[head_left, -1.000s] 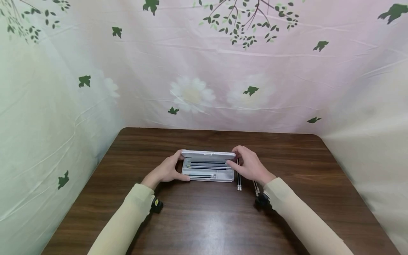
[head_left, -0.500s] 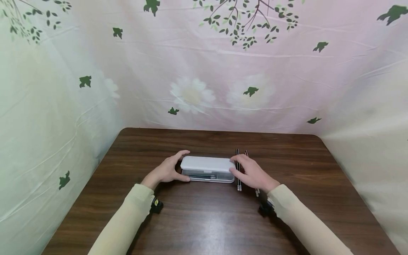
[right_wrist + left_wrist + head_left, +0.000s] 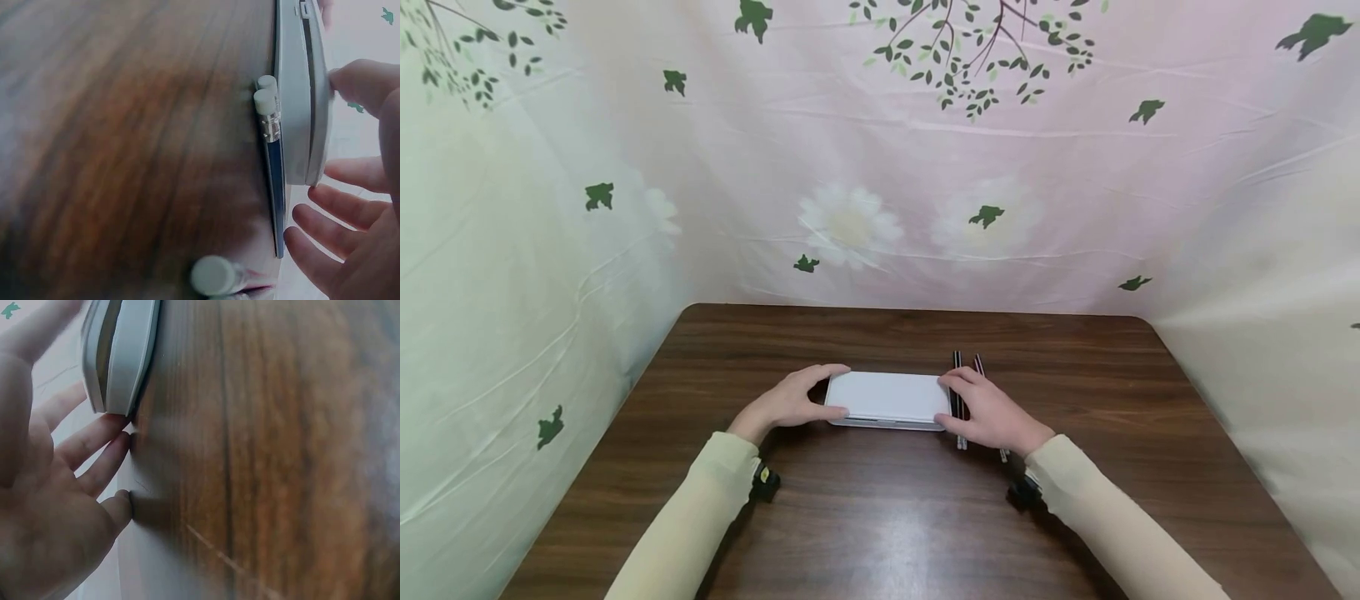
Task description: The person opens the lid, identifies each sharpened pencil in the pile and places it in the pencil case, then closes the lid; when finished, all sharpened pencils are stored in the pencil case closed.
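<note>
A white pencil case (image 3: 887, 397) lies lengthwise on the table, its lid down over the base. Both wrist views show a narrow dark gap between lid and base at the ends. My left hand (image 3: 786, 399) spans the left end, thumb at the front corner and index finger at the back; its other fingers extend loosely by the end wall. At the opposite end, the right hand (image 3: 996, 412) rests thumb and fingertips on the lid, lower fingers loosely extended. Beside that end lie dark pencils (image 3: 274, 169) with white erasers, partly under the right hand. The case's contents are hidden.
Farther right lie more pencils (image 3: 979, 363), with a white eraser (image 3: 212, 275) close to the right wrist camera. The brown wooden table (image 3: 880, 517) meets a printed cloth backdrop (image 3: 910, 183) at its back edge.
The pencil case's raised lid has come down over the pencils inside, the right hand moving with it. The left hand's fingers have come down onto the case's left end.
</note>
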`<move>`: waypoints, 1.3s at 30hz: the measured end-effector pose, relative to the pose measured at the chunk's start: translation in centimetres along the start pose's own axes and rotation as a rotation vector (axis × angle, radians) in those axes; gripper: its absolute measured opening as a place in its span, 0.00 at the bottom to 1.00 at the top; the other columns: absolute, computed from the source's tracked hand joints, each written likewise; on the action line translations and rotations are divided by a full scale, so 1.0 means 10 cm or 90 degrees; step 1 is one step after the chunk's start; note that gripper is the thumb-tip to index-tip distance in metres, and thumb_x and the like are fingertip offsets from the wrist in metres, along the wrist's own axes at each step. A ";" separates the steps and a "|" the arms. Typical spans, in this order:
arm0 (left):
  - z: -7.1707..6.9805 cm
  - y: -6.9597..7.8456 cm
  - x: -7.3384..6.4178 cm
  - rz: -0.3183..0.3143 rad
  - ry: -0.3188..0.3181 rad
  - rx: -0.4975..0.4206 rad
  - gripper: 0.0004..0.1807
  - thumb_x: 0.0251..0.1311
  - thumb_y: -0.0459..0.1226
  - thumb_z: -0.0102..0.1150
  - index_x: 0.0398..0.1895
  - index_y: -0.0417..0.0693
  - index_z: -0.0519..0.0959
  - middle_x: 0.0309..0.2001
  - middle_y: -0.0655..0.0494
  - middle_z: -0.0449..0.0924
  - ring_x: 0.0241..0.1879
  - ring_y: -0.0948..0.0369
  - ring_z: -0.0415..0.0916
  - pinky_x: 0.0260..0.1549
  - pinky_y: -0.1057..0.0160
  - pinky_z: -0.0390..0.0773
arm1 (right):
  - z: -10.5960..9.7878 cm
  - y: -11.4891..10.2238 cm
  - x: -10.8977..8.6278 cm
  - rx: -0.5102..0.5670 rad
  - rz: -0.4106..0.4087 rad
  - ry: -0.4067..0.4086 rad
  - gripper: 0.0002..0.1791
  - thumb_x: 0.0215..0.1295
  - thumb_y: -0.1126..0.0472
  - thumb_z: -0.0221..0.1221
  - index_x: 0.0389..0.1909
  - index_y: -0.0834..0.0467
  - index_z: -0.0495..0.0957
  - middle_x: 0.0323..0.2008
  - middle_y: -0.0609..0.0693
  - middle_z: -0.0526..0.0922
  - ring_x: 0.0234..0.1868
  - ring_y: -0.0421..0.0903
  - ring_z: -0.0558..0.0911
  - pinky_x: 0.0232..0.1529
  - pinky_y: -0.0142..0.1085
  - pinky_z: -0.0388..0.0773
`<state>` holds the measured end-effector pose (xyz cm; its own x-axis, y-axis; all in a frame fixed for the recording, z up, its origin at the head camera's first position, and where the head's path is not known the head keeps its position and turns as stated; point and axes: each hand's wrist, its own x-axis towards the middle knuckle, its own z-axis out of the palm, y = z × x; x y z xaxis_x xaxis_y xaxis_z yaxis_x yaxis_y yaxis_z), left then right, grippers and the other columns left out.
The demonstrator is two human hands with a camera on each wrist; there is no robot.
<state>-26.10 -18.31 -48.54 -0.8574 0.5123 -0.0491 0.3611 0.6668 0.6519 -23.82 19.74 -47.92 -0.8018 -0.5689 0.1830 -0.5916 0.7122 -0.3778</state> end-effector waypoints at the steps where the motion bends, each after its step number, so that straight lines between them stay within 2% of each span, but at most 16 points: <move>1: 0.00 0.00 0.00 0.001 0.000 0.000 0.45 0.61 0.60 0.72 0.79 0.61 0.67 0.77 0.55 0.67 0.77 0.52 0.62 0.73 0.43 0.65 | 0.00 0.00 0.00 -0.006 0.003 -0.002 0.38 0.69 0.43 0.67 0.68 0.65 0.75 0.66 0.59 0.75 0.65 0.55 0.78 0.64 0.51 0.78; 10: 0.00 -0.01 0.01 -0.003 0.004 0.006 0.46 0.58 0.59 0.75 0.78 0.63 0.68 0.77 0.57 0.67 0.77 0.54 0.63 0.73 0.44 0.65 | -0.03 -0.02 0.04 -0.013 0.022 -0.022 0.38 0.67 0.43 0.68 0.68 0.65 0.76 0.66 0.59 0.75 0.64 0.56 0.78 0.64 0.51 0.78; 14: 0.00 0.01 0.00 0.006 0.008 0.002 0.46 0.58 0.58 0.75 0.78 0.60 0.68 0.77 0.54 0.67 0.76 0.52 0.63 0.73 0.42 0.65 | -0.04 -0.03 0.03 -0.020 0.026 -0.030 0.38 0.68 0.42 0.68 0.69 0.64 0.76 0.66 0.60 0.75 0.64 0.56 0.78 0.63 0.51 0.79; 26: 0.01 0.03 0.01 0.020 0.005 0.018 0.48 0.57 0.60 0.75 0.78 0.56 0.68 0.75 0.52 0.69 0.75 0.50 0.65 0.71 0.42 0.67 | -0.05 -0.04 0.02 -0.061 0.020 -0.047 0.39 0.68 0.42 0.68 0.70 0.64 0.75 0.68 0.61 0.74 0.66 0.57 0.77 0.63 0.51 0.79; 32: 0.00 0.03 0.01 0.019 0.003 0.019 0.48 0.57 0.60 0.75 0.78 0.58 0.68 0.75 0.53 0.69 0.74 0.51 0.66 0.71 0.43 0.67 | -0.08 -0.07 0.00 -0.064 0.019 -0.051 0.38 0.70 0.42 0.67 0.70 0.64 0.75 0.68 0.61 0.74 0.66 0.56 0.78 0.64 0.51 0.79; 36: -0.05 0.03 -0.02 -0.010 -0.019 -0.020 0.52 0.59 0.61 0.73 0.82 0.58 0.61 0.76 0.50 0.67 0.76 0.50 0.64 0.72 0.40 0.65 | -0.14 -0.05 -0.02 -0.042 0.025 -0.025 0.39 0.74 0.39 0.62 0.73 0.63 0.72 0.71 0.63 0.71 0.70 0.60 0.74 0.67 0.56 0.75; 39: -0.13 0.03 -0.04 -0.032 -0.022 -0.055 0.53 0.63 0.60 0.70 0.85 0.57 0.54 0.77 0.49 0.66 0.77 0.49 0.62 0.73 0.38 0.63 | -0.24 0.05 -0.03 -0.054 0.045 0.032 0.40 0.76 0.38 0.58 0.76 0.62 0.67 0.76 0.66 0.66 0.75 0.65 0.67 0.71 0.62 0.68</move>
<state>-26.15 -19.04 -47.35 -0.8600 0.4985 -0.1089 0.2834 0.6441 0.7105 -24.09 21.27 -46.04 -0.8436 -0.4963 0.2049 -0.5369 0.7830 -0.3142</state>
